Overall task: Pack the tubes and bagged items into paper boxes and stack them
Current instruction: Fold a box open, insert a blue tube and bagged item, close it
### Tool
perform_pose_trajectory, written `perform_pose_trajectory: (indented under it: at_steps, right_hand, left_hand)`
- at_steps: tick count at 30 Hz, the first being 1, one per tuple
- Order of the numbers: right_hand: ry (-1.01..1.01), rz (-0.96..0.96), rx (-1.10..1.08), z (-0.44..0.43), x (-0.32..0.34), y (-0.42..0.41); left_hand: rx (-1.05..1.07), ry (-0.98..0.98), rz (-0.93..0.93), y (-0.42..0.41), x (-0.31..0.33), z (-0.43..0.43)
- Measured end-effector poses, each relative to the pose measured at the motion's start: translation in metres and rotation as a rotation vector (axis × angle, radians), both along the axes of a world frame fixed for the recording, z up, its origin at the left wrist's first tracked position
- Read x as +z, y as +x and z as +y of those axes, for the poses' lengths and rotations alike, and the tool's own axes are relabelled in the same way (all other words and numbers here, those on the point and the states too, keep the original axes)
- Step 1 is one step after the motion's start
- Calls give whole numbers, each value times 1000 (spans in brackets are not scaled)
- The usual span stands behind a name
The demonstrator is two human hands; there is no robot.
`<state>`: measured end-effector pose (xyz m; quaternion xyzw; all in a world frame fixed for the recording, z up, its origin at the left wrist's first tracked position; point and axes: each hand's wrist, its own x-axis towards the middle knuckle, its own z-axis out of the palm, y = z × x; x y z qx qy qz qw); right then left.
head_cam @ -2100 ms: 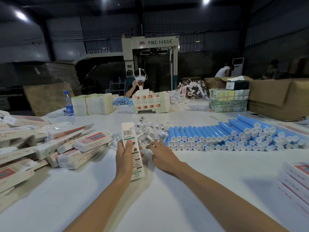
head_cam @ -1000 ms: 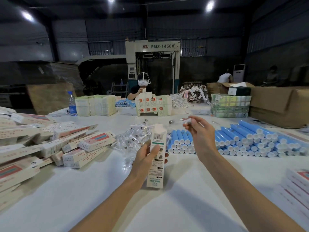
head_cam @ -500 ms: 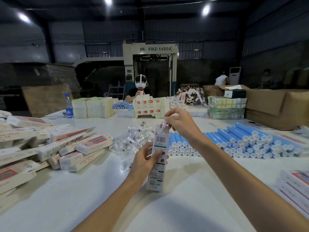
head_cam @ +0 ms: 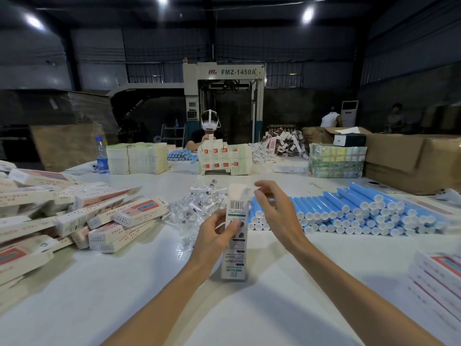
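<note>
Your left hand (head_cam: 216, 239) is clamped around the middle of the box (head_cam: 235, 233), which stands nearly upright, long axis running from 6 to 12 o'clock, open end up. Your right hand (head_cam: 275, 213) hovers just beside that top at 3 o'clock, fingers loosely spread and holding nothing you can make out. The blue tubes (head_cam: 349, 213) lie further toward 3 o'clock, nearer your right hand; the bagged items (head_cam: 197, 208) sit at 11 o'clock. The box's contents are hidden.
</note>
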<state>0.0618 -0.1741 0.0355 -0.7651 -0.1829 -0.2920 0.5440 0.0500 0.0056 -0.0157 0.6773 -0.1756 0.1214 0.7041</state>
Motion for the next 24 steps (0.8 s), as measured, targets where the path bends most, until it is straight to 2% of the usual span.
perform_pose_trajectory:
  at_steps: [5, 10, 17, 21, 24]
  right_hand:
    - [-12, 46, 168, 4, -30, -7]
    - [61, 82, 257, 8, -35, -9]
    - [-7, 80, 299, -1, -29, -8]
    - [-106, 86, 270, -4, -27, -4]
    - [-101, 113, 252, -4, -33, -5]
  left_hand:
    - [-50, -89, -37, -3, 1, -2]
    - [-74, -15, -89, -5, 4, 1]
    - [-26, 121, -152, -2, 4, 3]
    - [-12, 123, -140, -5, 4, 2]
    - [-24, 124, -125, -7, 2, -1]
